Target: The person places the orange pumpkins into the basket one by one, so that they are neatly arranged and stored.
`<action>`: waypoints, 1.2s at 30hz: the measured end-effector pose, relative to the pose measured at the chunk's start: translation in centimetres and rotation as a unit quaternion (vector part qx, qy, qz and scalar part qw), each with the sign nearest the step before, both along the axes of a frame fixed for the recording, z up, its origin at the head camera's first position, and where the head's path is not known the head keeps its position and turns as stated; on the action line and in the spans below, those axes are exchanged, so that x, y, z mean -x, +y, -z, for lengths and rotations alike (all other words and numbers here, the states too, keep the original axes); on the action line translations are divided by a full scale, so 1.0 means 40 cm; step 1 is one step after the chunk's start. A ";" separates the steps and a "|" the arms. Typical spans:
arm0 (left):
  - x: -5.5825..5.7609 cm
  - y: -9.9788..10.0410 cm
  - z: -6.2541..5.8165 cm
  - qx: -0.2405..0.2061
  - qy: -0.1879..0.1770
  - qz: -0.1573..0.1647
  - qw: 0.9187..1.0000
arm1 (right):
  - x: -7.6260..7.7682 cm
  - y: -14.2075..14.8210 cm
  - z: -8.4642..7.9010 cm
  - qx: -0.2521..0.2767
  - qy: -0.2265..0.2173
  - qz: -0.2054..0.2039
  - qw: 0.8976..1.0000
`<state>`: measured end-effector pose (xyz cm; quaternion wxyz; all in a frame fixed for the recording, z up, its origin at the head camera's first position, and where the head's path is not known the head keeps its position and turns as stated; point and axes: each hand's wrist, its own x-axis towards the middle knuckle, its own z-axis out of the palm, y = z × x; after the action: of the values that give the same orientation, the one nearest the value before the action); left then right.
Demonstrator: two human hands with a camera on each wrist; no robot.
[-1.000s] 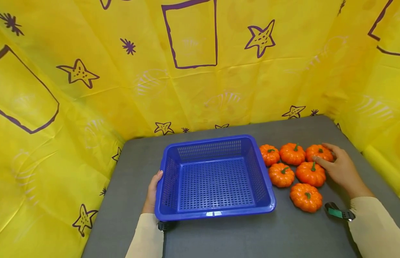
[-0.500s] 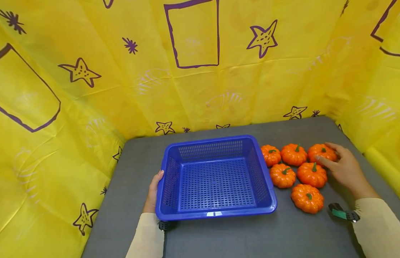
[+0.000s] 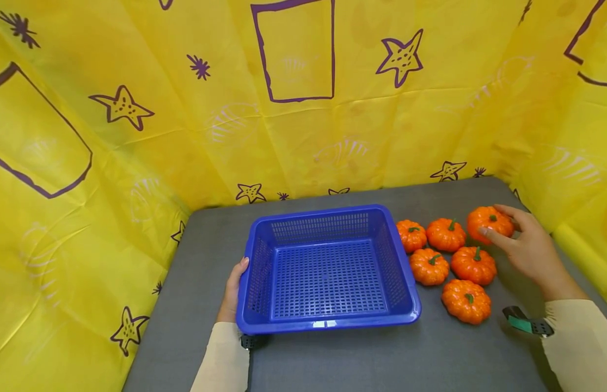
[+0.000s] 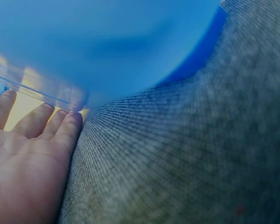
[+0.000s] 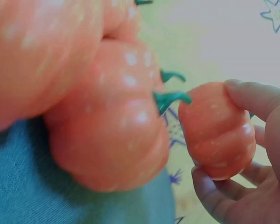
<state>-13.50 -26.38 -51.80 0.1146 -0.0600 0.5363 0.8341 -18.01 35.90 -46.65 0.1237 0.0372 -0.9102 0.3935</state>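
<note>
A small orange pumpkin with a green stem is held between the thumb and fingers of my right hand. In the right wrist view the lifted pumpkin has the thumb on its top and fingers beneath. Several other pumpkins sit grouped on the table, just left of this hand. My left hand is at the left side of a blue perforated plastic basket. Seen from the left wrist, its extended fingers reach the basket wall, fingertips right at it.
The basket stands on a grey cloth-covered table, with the pumpkins close along its right side. Yellow patterned fabric walls in the back and both sides of the table.
My right hand has raised the back-right pumpkin off the table and away from the others. The left hand and basket have stayed in place.
</note>
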 end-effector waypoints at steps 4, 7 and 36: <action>0.001 -0.002 0.003 0.006 0.004 0.000 1.000 | -0.002 -0.021 -0.026 0.002 0.029 -0.012 1.000; 0.001 -0.003 0.002 0.007 0.010 0.004 1.000 | -0.005 -0.038 -0.047 0.008 0.044 -0.020 0.999; -0.006 0.003 -0.013 -0.008 0.054 0.014 0.998 | -0.005 -0.208 -0.158 0.040 0.084 -0.088 0.992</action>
<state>-13.26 -26.27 -51.30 0.0977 -0.0058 0.5355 0.8388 -17.82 27.58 -40.31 0.1663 0.1455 -0.8733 0.4341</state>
